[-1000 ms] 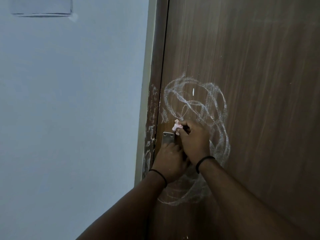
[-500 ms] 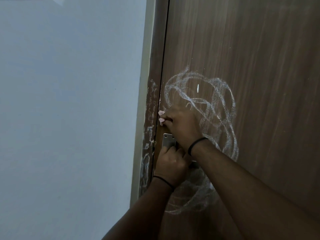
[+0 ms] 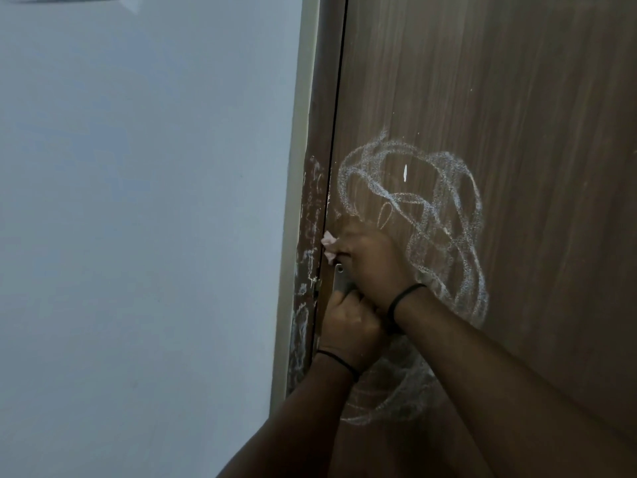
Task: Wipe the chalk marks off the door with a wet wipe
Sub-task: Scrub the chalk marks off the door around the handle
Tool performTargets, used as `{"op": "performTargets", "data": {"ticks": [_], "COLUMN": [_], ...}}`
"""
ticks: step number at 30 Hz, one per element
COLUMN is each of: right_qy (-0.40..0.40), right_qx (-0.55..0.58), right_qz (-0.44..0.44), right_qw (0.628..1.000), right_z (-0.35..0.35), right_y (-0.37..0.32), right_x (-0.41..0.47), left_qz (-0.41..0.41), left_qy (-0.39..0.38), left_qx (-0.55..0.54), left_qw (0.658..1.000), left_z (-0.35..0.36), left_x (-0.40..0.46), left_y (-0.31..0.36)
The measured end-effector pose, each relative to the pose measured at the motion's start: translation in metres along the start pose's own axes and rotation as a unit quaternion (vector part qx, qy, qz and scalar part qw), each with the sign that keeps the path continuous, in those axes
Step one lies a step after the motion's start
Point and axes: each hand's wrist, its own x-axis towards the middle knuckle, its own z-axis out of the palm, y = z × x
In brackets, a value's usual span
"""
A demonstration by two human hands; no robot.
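The right hand [image 3: 370, 260] pinches one crumpled wet wipe [image 3: 328, 246] against the door [image 3: 517, 98], just below-left of the looping chalk marks [image 3: 431, 208]. Directly beneath it, the left hand [image 3: 351, 322] curls around one metal handle [image 3: 341, 279]. No readable writing shows.

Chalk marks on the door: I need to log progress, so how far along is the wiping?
Barely started. Done: nothing clearly wiped. In hand: the right hand presses a wet wipe at the door edge; the left hand grips the handle. Left: the chalk marks, nearly whole.
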Motion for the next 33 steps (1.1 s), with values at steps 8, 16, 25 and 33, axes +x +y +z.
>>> {"op": "performTargets", "data": {"ticks": [8,16,25,33], "right_qy": [0.028,0.155,0.138,0.092], "right_qx": [-0.054,-0.025,0.010,-0.014], "right_qz": [-0.013,0.045,0.101,0.091], "right_qw": [0.998,0.987,0.985,0.991], "right_z": [0.000,-0.022,-0.019,-0.030], "right_y": [-0.001,0.020,0.025,0.023], "right_x": [0.012,-0.004,-0.024,-0.027], "left_qz": [-0.016,-0.001,-0.037,-0.048], "left_qy": [0.004,-0.099,-0.153,-0.194], "left_qx": [-0.015,0.067,0.036,0.037], "left_qw": [1.000,0.993,0.987,0.979], "left_z": [-0.006,-0.010,-0.019,-0.028], "left_x": [0.003,0.004,0.008,0.014], "left_y": [0.003,0.002,0.007,0.010]}}
